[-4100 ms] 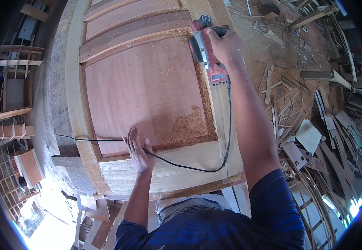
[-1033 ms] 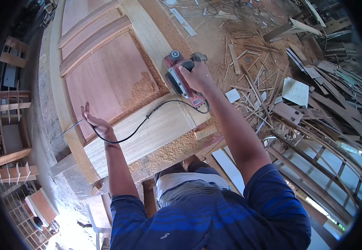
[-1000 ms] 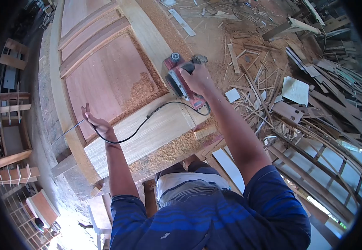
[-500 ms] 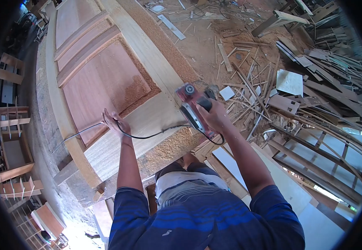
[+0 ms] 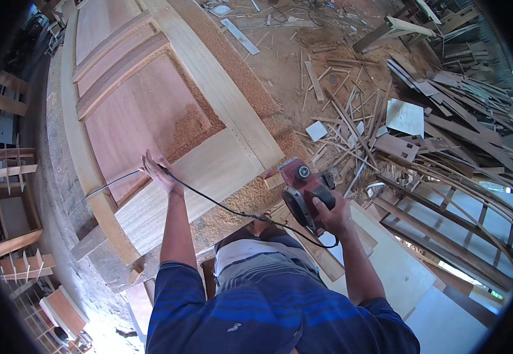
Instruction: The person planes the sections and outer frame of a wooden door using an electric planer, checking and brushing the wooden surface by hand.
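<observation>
A red and black power planer (image 5: pixel 305 192) is gripped by its black handle in my right hand (image 5: pixel 334 215), just past the near right corner of a panelled wooden door (image 5: pixel 191 171). Its black cord (image 5: pixel 215 202) runs from the tool's rear across the door's near rail to my left hand (image 5: pixel 163 174). There the cord passes at the thumb, with the fingers spread over the lower left of the pinkish panel (image 5: pixel 138 112). Sawdust (image 5: pixel 194 127) lies along the panel's right and near edges.
The door rests on a dusty workbench (image 5: pixel 233 218) with a small wood block (image 5: pixel 273 180) at its near corner. Offcuts (image 5: pixel 351 118) and stacked boards (image 5: pixel 469 130) cover the floor at right. Pale sheets (image 5: pixel 386 259) lean near my right arm. Wooden frames (image 5: pixel 14 218) stand at left.
The planer in my right hand has moved off the door's right stile, toward me and to the right. The cord is stretched longer. My left hand has shifted slightly, and the view has turned.
</observation>
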`<state>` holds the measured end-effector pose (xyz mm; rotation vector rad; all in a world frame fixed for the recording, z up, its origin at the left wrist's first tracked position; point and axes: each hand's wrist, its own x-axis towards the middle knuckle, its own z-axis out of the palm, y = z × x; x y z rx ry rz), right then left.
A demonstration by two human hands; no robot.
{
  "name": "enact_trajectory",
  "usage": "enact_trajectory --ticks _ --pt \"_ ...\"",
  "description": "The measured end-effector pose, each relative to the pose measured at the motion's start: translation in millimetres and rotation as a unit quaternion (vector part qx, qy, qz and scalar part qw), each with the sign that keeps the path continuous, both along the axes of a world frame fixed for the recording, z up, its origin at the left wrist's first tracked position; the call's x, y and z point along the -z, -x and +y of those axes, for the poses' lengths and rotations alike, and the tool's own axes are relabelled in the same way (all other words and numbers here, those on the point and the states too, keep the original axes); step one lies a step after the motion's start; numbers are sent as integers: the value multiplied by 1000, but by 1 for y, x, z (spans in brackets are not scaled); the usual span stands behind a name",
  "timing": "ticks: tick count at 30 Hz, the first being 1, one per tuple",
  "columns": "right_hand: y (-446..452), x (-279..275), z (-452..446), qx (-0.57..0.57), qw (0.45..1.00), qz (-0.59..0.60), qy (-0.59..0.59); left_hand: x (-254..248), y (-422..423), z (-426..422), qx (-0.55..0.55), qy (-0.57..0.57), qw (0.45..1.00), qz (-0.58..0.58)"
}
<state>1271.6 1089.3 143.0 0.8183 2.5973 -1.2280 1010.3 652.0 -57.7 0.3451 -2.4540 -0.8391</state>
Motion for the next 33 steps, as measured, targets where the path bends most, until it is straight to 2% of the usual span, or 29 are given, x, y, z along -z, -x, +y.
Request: enact_trajectory --ticks 10,13,16,22,26,31,33 --pt "72 16 -19 -65 995 57 -41 -1 4 3 -13 7 1000 -9" --pt "96 15 -22 -75 997 28 -17 -4 5 4 -17 9 1000 -10" --pt "118 18 -26 -108 989 90 -46 -4 5 5 -25 17 999 -15" --pt "149 25 -30 -88 995 45 -2 -7 6 7 -23 13 1000 -16" --pt "169 28 -35 -88 995 56 -3 -6 7 7 -27 21 999 -20" --pt "195 5 -51 -82 994 69 -19 -4 7 6 -23 19 999 -20" --pt "208 9 -53 -81 995 61 23 -5 8 7 -25 19 999 -26"
